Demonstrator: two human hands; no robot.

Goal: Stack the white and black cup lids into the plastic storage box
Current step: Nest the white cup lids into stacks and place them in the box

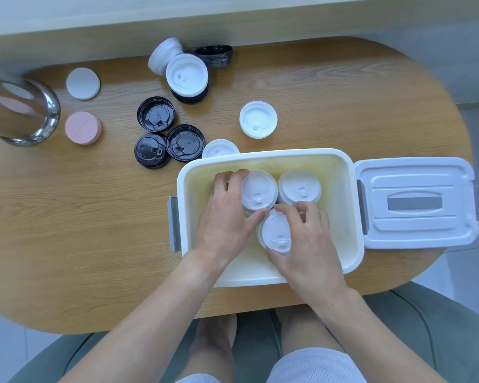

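Head view: both hands inside the storage box, left hand and right hand each gripping white lids; light, thin plastic, best pinched at rims

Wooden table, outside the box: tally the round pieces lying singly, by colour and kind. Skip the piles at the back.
Black plastic cup lids: 3
White plastic cup lids: 2, one partly hidden behind the white plastic storage box
White flat round disc: 1
Pink flat round disc: 1
Total: 7
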